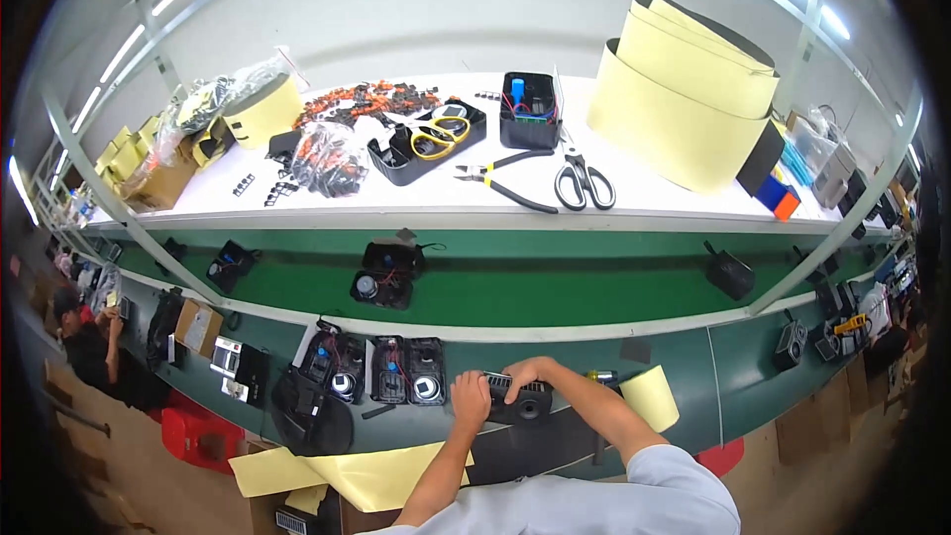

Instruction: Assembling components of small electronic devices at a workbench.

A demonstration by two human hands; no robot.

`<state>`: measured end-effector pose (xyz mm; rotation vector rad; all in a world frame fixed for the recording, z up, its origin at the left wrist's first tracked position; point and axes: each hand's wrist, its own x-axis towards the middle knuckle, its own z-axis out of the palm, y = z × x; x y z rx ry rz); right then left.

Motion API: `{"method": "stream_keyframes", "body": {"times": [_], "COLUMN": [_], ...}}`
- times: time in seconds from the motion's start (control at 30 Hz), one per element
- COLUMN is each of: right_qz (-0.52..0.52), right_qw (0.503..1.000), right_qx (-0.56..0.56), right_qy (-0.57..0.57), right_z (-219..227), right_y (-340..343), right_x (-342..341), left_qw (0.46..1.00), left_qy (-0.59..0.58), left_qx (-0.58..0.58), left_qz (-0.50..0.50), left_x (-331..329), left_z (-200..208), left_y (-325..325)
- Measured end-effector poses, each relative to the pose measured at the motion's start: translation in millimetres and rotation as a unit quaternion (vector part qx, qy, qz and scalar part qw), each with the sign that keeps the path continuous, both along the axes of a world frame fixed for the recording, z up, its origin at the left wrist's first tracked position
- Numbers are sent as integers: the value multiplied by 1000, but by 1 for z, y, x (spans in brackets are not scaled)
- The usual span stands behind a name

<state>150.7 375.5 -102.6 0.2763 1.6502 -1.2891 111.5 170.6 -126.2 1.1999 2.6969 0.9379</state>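
Now, in the head view, the person's left hand (470, 400) and right hand (525, 374) both sit on a small black box-shaped speaker with a ribbed grille (519, 399). The left hand is closed in a loose fist on the speaker's left end. The right hand lies curled over the top and far edge. The speaker rests on the green work surface (753, 357) right under both hands, so it is touching them, close to the person's body.

The speaker could slip, it seems, because the hands only cover its ends and top, and a push from one side may slide it away. Just left of the left hand sit open black speaker shells with red wires and round cones (408, 373). A slide that way might bump them or catch a wire.

Just right of the right hand leans a pale yellow paper sheet (651, 397). Another wide pale yellow sheet (347, 476) lies below the left forearm, and an elbow could drag it. Far past both hands, black-handled scissors (584, 181) lie on a white shelf (297, 200).
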Motion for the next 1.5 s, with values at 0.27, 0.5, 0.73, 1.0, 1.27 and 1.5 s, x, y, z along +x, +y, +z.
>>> {"method": "stream_keyframes", "body": {"times": [0.27, 0.5, 0.73, 1.0, 1.27, 1.5], "right_qz": [-12, -177, -190, -170, -212, -262], "right_qw": [820, 678, 717, 741, 704, 738], "right_qx": [503, 635, 609, 578, 610, 537], "right_qy": [273, 325, 280, 295, 294, 315], "right_z": [42, -35, -49, -21, -42, -38], "right_y": [70, 129, 182, 167, 179, 188], "right_x": [-69, -93, -89, -74, -64, -60], "left_qw": [987, 964, 923, 945, 938, 932], "left_qy": [-100, -218, -321, -249, -250, -241], "left_qx": [26, -83, -124, -105, -76, -83], "left_qz": [124, 128, 172, 183, 226, 257], "left_x": [10, 50, 52, 46, 46, 44], "left_z": [-9, -20, -38, -45, -46, -50], "left_y": [-103, -203, -229, -225, -219, -220]}}
